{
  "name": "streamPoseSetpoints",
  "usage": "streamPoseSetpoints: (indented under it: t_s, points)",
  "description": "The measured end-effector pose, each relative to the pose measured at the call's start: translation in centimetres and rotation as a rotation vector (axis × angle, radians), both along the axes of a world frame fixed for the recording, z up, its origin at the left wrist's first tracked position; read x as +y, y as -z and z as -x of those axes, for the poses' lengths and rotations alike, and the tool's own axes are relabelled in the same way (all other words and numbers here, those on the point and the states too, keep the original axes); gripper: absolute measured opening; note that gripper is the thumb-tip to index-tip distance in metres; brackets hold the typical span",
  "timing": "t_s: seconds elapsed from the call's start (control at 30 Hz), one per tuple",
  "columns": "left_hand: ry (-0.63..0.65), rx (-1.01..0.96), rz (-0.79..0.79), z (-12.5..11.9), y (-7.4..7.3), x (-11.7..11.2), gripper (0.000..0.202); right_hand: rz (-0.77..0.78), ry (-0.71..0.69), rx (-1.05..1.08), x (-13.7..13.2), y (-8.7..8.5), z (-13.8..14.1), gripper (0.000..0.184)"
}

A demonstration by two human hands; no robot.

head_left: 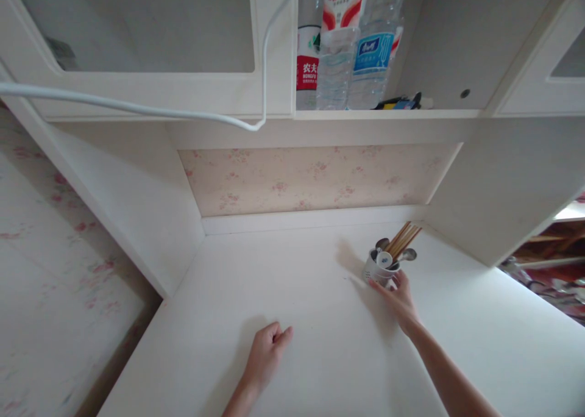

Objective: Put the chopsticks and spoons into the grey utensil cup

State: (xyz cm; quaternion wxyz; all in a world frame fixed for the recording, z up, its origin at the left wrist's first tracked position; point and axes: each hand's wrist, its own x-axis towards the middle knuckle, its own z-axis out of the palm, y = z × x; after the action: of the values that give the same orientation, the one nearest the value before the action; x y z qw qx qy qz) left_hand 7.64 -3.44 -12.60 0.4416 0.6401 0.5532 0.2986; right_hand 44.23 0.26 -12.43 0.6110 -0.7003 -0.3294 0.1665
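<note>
At the back right of the white desk, my right hand (397, 295) grips a white utensil holder (378, 275) with perforated sides, thumb on the left and fingers on the right. Wooden chopsticks (404, 240) lean out of it to the right. Metal spoons (408, 255) and a white spoon with a blue mark (384, 259) stick out as well. Whether the holder's base touches the desk, I cannot tell. My left hand (269, 350) is a loose fist over the front middle of the desk, apart from the holder, with nothing showing in it.
The white desk top (283, 270) sits between a left side panel (123, 203) and a right side panel (507, 179). Overhead, a shelf (448, 113) bears several plastic bottles (338, 69). A white cable (183, 113) hangs across the upper left.
</note>
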Motion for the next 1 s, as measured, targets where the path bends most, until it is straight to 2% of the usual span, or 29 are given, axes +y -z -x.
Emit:
streamPoseSetpoints:
  t_s: [0.07, 0.13, 0.27, 0.33, 0.4, 0.47, 0.57, 0.63, 0.7, 0.83, 0.9, 1.0]
  points:
    - [0.006, -0.002, -0.003, 0.0, 0.0, 0.0, 0.05, 0.02, 0.012, -0.008, -1.0, 0.2, 0.3, 0.097]
    - [0.013, -0.003, -0.002, 0.0, 0.0, 0.0, 0.051, 0.019, 0.081, -0.064, -2.5, 0.3, 0.8, 0.095]
    - [0.015, 0.001, 0.011, -0.1, 0.1, 0.1, 0.052, 0.036, 0.216, -0.179, -5.9, -0.2, 3.5, 0.065]
    - [0.021, 0.01, 0.011, -0.2, 0.2, 0.1, 0.052, 0.089, 0.127, -0.154, -7.1, -0.7, 5.4, 0.051]
    - [0.029, 0.021, 0.009, -0.3, 0.2, 0.1, 0.052, 0.139, -0.079, -0.128, -7.6, -1.5, 7.7, 0.044]
    - [0.026, 0.029, 0.006, -0.3, 0.2, 0.1, 0.052, 0.157, -0.279, -0.142, -7.6, -2.4, 10.0, 0.045]
    - [0.009, 0.032, 0.003, -0.3, 0.3, 0.0, 0.052, 0.131, -0.431, -0.147, -6.8, -3.2, 13.3, 0.053]
    - [0.002, 0.026, 0.003, -0.2, 0.3, 0.0, 0.052, 0.13, -0.479, -0.096, -6.0, -2.7, 15.3, 0.055]
    - [0.004, 0.026, 0.003, -0.2, 0.3, 0.0, 0.051, 0.157, -0.504, -0.076, -5.3, -1.5, 16.8, 0.055]
    - [0.015, 0.029, -0.003, -0.2, 0.1, 0.0, 0.05, 0.186, -0.569, -0.24, -4.9, 1.5, 18.3, 0.054]
    - [0.023, 0.026, -0.006, -0.2, 0.1, 0.0, 0.05, 0.193, -0.627, -0.311, -5.1, 2.0, 18.5, 0.052]
    - [0.028, 0.031, -0.005, -0.2, 0.1, 0.0, 0.05, 0.219, -0.675, -0.373, -5.4, 1.6, 18.5, 0.05]
